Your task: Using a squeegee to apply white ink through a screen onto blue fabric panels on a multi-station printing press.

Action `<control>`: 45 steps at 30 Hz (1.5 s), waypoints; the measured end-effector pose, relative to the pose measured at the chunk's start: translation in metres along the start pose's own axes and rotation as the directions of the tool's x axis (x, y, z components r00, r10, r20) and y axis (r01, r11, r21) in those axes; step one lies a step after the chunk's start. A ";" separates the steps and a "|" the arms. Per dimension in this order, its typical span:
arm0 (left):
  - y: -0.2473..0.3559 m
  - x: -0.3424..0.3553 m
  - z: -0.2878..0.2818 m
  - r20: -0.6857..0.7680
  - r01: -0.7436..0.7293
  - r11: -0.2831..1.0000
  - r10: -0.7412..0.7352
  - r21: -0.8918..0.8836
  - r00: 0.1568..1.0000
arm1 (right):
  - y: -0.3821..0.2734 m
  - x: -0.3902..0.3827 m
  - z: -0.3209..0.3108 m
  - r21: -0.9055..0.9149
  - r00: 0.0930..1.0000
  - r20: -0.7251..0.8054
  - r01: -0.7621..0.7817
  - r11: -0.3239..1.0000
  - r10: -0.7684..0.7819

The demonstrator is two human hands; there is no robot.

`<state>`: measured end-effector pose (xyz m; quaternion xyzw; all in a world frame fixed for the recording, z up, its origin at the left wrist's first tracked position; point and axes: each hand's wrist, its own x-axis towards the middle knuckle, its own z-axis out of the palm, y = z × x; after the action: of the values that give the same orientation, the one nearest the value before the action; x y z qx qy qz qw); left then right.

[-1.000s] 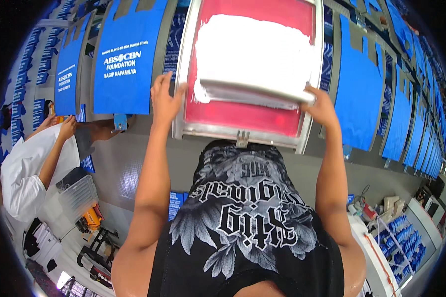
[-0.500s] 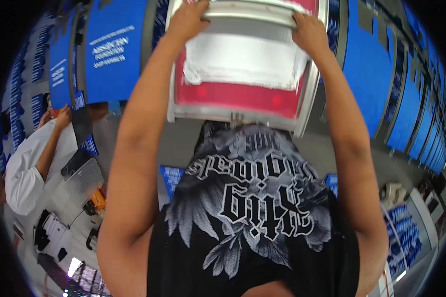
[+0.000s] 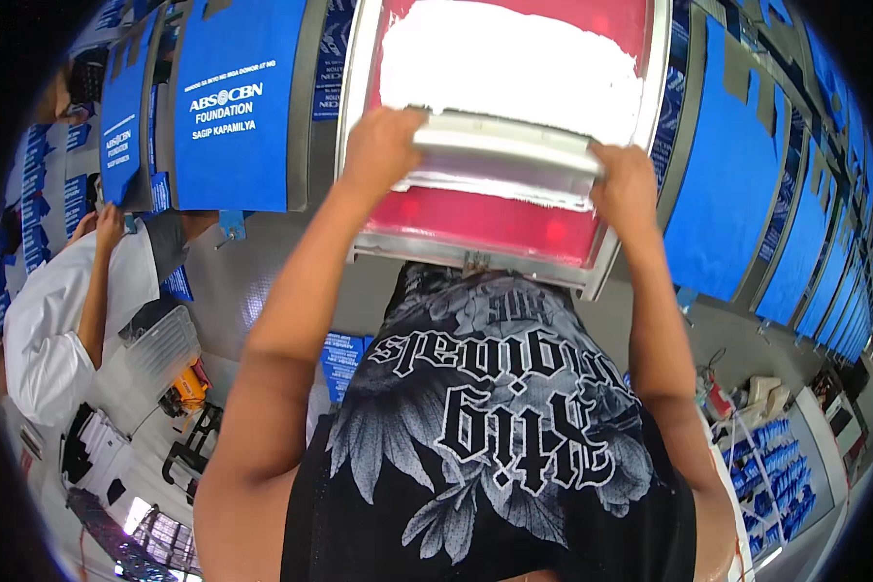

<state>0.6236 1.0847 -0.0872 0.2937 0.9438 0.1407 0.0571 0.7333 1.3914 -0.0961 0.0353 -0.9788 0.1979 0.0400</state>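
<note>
A screen-printing frame with pale metal rails lies in front of my body. Its red mesh carries a broad layer of white ink. Across the screen runs a long squeegee, gripped at both ends. My left hand is closed round its left end, while my right hand closes on the right end. Most of the white ink lies beyond the squeegee, with a thinner strip on its near side. The squeegee's lower edge is blurred.
Blue printed panels on dark boards stand in a row to the left, and more blue panels run along the right. At the left, another person in a white shirt works beside a clear plastic bin. Blue printed pieces lie at lower right.
Both hands have drawn the squeegee toward my body, from the far part of the screen to its nearer half. The wide white ink area now shows beyond it.
</note>
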 end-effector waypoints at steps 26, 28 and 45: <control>-0.014 0.103 -0.048 0.208 0.073 0.983 -0.108 0.168 0.972 | 0.029 0.090 -0.037 -0.108 0.951 0.251 -0.155 0.982 0.178; 0.003 0.020 -0.043 0.257 0.089 0.994 -0.102 0.062 0.961 | -0.008 0.017 -0.045 -0.061 0.946 0.283 -0.149 0.987 0.160; -0.008 0.173 -0.071 0.035 0.026 0.999 -0.025 -0.046 0.999 | 0.082 0.170 -0.056 0.030 0.961 0.261 -0.101 0.994 0.090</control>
<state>0.4639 1.1604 -0.0259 0.2827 0.9428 0.1566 0.0821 0.5604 1.4799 -0.0604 0.0146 -0.9717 0.2141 -0.0986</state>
